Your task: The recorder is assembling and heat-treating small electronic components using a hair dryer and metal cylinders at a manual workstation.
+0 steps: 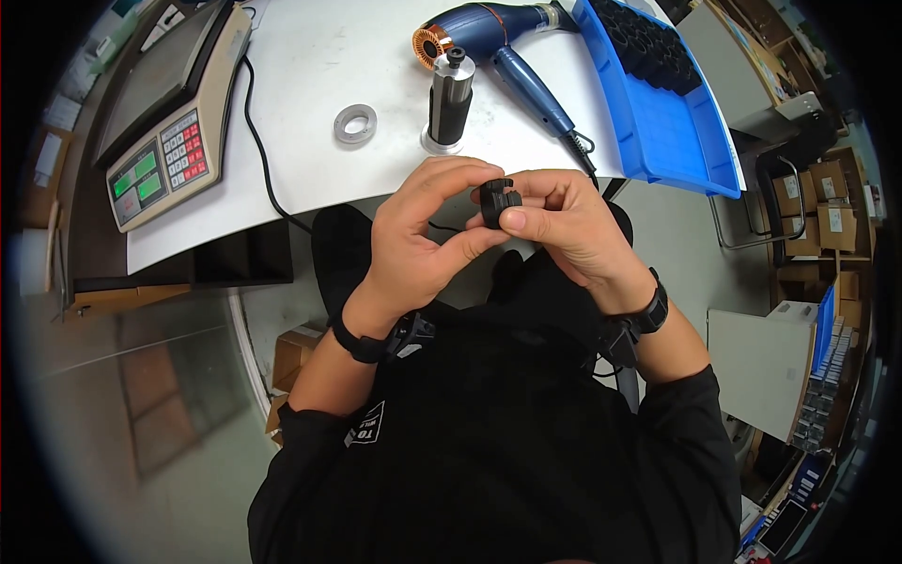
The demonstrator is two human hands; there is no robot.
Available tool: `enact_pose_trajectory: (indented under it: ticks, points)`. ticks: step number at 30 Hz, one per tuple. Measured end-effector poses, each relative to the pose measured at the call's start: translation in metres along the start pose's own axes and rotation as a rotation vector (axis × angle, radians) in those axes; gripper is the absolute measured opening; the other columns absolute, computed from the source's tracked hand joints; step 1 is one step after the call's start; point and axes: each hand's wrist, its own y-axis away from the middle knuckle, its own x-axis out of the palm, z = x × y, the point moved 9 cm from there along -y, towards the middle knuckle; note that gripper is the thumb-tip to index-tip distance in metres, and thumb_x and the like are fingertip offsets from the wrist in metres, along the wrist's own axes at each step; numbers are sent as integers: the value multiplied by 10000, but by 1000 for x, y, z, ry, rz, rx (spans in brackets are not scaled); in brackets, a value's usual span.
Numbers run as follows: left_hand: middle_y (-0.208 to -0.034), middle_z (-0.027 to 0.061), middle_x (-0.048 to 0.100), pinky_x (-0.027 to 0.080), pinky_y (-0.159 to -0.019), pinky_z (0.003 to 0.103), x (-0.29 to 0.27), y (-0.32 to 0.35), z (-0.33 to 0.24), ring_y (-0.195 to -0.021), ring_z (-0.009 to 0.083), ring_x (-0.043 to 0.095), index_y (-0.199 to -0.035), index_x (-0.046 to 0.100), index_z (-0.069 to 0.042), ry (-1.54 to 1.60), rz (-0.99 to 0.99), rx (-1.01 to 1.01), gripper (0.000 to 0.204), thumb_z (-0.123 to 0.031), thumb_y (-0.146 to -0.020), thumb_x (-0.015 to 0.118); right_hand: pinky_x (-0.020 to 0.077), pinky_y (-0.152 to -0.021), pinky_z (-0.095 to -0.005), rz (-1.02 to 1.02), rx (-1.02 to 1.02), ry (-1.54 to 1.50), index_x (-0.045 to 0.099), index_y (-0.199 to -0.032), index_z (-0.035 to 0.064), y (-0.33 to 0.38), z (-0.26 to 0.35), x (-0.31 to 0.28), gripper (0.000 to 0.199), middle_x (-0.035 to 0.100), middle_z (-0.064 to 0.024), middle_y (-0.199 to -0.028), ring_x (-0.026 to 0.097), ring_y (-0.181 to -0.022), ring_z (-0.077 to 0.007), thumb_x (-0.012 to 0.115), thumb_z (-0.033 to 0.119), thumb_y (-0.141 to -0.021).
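Across the white table (310,56) sit a scale (174,155), grey ring (341,125), blue bin (691,141) and hair dryer (484,33), an upright cylinder (451,103) before it, while both hands (404,230) pinch a black part (496,205) near the edge.

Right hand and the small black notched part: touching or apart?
Touching. The head view shows the right hand with its thumb tip against the lower right of the small black notched part, no gap between them.

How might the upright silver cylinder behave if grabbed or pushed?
The silver cylinder probably feels heavy, given its metallic sheen. Pushed high, it might tip, being tall and narrow. Its matte black sleeve likely aids grip.
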Motion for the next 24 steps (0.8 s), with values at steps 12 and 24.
enact_pose_trajectory:
  ticks: [12,24]
  points:
    - [-1234,118,666,495,-997,332,1,4,2,-1122,208,641,-1248,668,13,218,-36,-83,471,-70,-821,850,527,-1033,-360,188,22,-283,605,-1298,-113,0,-18,1,674,696,-162,-1231,687,-1125,-218,838,359,-877]
    - [-1173,128,686,529,-934,355,7,1,-12,-1080,263,664,-1227,676,-5,-90,14,56,504,-77,-768,870,558,-1002,-354,154,33,-210,627,-1274,-103,2,-14,-1,608,735,-196,-1140,730,-1057,-242,846,295,-869]
